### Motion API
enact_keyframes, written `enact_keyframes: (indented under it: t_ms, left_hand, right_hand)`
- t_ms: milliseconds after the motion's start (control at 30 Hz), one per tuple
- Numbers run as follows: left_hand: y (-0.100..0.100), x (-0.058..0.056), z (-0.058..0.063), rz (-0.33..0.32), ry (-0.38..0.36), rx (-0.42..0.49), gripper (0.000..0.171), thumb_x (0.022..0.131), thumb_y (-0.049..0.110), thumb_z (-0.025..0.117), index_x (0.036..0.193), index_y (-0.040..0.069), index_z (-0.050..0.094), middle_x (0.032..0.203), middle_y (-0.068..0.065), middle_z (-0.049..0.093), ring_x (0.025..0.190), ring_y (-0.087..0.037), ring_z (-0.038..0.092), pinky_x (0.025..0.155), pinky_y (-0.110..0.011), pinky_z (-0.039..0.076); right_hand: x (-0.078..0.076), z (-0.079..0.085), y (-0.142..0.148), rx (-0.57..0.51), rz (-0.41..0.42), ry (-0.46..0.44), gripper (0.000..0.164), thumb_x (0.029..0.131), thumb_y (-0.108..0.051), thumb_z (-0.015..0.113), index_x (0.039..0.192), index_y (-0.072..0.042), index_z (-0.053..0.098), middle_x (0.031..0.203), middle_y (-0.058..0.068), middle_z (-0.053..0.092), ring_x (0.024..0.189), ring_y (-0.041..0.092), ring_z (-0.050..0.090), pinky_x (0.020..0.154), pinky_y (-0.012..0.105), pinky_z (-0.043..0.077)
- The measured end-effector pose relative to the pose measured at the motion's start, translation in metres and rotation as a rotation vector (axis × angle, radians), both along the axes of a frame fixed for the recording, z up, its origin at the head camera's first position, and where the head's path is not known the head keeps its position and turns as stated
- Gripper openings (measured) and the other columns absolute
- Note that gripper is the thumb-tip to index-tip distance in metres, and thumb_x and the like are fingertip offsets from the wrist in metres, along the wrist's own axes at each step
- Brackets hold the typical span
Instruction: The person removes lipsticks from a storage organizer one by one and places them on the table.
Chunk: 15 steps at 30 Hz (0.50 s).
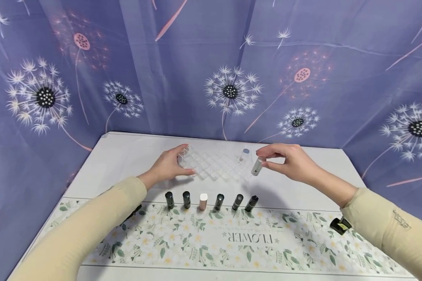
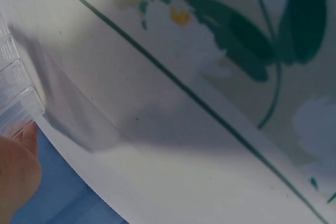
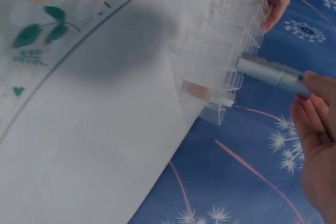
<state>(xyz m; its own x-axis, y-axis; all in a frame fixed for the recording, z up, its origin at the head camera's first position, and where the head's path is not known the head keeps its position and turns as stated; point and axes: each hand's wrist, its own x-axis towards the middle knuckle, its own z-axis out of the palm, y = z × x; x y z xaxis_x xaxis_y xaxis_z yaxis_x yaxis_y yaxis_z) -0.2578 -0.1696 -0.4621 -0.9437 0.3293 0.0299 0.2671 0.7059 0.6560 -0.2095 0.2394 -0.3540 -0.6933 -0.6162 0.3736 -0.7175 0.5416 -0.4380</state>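
Note:
My right hand (image 1: 293, 160) pinches a silver lipstick tube (image 1: 256, 167) by its upper end, thumb and fingertips round it. The tube tilts close by the right end of a clear lipstick organizer (image 1: 214, 168), overlapping its edge in the right wrist view. My left hand (image 1: 167, 164) grips the organizer's left end, thumb at the front and fingers at the back. One tube with a pale blue-grey top (image 1: 245, 152) stands in a right-end compartment; its lower part looks pinkish through the plastic in the right wrist view.
Several lipstick tubes stand in a row before the organizer: black ones such as this left one (image 1: 169, 200) and a pink one (image 1: 203, 201). They stand along the upper edge of a floral strip (image 1: 183, 246) on the white table (image 1: 126, 156). A blue dandelion curtain (image 1: 183, 97) hangs behind.

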Motion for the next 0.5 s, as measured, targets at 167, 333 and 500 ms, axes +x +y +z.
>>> enact_keyframes:
  t_ms: [167, 333, 500]
  left_hand:
    - [-0.001, 0.001, 0.000, 0.001, -0.004, 0.012, 0.114, 0.077, 0.047, 0.097, 0.167, 0.012, 0.037, 0.155, -0.017, 0.057, 0.119, -0.035, 0.067, 0.110, -0.053, 0.052]
    - [-0.001, 0.001, 0.001, -0.003, -0.001, 0.021, 0.114, 0.076, 0.047, 0.097, 0.167, 0.010, 0.037, 0.157, -0.018, 0.056, 0.122, -0.036, 0.066, 0.114, -0.054, 0.049]
    - [0.000, 0.001, 0.001, -0.003, 0.001, 0.024, 0.114, 0.076, 0.047, 0.097, 0.167, 0.011, 0.037, 0.157, -0.018, 0.055, 0.122, -0.036, 0.066, 0.116, -0.054, 0.047]
  right_hand:
    - [0.011, -0.007, 0.009, -0.001, -0.008, -0.010, 0.039, 0.087, 0.004, 0.086, 0.122, -0.011, 0.078, 0.117, -0.001, 0.079, 0.102, 0.015, 0.077, 0.094, 0.017, 0.057]
    - [0.022, -0.014, 0.017, -0.008, 0.001, -0.002, 0.041, 0.086, 0.006, 0.085, 0.122, -0.013, 0.078, 0.116, -0.002, 0.080, 0.101, 0.015, 0.077, 0.093, 0.016, 0.057]
    - [0.033, -0.023, 0.023, -0.012, 0.007, -0.003, 0.045, 0.085, 0.008, 0.086, 0.123, -0.015, 0.077, 0.115, 0.000, 0.080, 0.101, 0.015, 0.077, 0.092, 0.017, 0.058]
